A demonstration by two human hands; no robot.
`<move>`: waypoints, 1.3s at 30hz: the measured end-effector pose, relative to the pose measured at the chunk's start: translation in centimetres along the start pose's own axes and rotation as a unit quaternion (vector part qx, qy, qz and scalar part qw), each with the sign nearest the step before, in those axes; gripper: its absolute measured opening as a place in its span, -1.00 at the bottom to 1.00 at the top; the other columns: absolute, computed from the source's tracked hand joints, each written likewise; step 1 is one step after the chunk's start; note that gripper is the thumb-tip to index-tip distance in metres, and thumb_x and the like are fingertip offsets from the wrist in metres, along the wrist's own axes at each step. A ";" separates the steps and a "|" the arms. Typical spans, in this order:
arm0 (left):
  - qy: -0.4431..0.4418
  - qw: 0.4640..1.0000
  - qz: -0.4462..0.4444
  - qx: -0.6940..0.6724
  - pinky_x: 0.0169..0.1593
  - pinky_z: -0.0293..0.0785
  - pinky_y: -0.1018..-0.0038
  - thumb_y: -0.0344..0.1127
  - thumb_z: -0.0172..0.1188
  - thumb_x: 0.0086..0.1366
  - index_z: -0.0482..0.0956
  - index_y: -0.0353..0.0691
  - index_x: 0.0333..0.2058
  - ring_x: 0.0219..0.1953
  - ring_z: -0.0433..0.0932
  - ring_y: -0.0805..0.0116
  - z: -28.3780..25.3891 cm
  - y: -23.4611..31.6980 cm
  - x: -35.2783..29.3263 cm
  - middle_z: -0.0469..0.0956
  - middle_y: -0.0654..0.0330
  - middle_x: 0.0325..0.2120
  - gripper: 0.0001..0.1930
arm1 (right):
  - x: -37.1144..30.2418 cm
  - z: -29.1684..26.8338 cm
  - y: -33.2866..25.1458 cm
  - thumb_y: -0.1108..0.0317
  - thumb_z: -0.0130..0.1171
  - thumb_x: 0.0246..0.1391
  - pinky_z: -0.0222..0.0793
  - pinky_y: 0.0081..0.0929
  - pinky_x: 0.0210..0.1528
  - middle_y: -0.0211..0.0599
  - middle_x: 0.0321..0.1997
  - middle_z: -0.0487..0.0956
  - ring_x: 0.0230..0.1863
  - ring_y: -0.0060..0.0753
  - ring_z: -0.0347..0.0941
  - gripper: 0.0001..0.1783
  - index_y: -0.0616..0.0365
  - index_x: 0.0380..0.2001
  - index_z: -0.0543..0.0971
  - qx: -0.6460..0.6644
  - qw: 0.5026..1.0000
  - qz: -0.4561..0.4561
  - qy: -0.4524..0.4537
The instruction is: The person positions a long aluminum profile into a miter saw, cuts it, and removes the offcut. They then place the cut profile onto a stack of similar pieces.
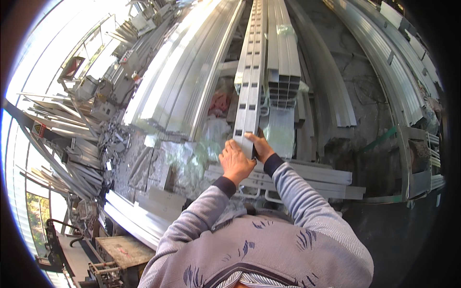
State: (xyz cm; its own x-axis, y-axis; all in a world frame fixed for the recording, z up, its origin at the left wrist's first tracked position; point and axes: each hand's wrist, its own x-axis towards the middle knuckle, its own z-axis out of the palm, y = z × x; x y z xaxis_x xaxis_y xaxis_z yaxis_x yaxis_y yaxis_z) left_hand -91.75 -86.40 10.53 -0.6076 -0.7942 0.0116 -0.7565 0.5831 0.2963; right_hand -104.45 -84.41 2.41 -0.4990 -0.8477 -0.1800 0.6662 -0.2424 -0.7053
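Two long metal profiles [248, 98] with rows of rectangular slots lie side by side and run away from me. My left hand [235, 161] wraps over the near end of the left profile, fingers on top. On the other side, my right hand [262, 146] grips the near end of the right one, its thumb on the upper face and its fingers mostly hidden behind. Just right of them, a stack of hollow rectangular metal tubes [283, 85] has its open ends toward me, partly wrapped in clear film.
Long bundled profiles [177, 91] lie to the left, more profiles [384, 57] to the right. Crumpled clear plastic [194, 149] and shorter metal bars [317, 177] lie near my arms. Scrap pieces [117, 144] cover the left floor. A metal frame [406, 163] stands at the right, a wooden-topped stand [126, 250] lower left.
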 end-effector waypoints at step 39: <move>-0.031 0.995 -0.080 -0.059 0.02 0.49 0.03 -0.19 0.51 -0.06 -0.03 -0.31 0.34 0.04 0.45 -0.19 -4.0 -10.7 -28.1 0.38 -0.14 -0.05 0.09 | -27.3 7.9 13.1 0.38 0.36 0.10 0.54 -0.33 0.03 -0.22 -0.02 0.59 -0.02 -0.29 0.58 -0.48 0.22 0.13 0.47 -0.031 0.980 0.195 -0.040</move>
State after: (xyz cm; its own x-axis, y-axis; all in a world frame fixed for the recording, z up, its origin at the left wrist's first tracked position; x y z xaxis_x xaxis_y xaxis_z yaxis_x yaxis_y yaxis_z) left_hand -65.58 -71.01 10.87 -0.4986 -0.8607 -0.1027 -0.8128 0.4231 0.4004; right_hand -77.70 -68.15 3.57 -0.1669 -0.9050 -0.3913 0.7608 0.1343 -0.6350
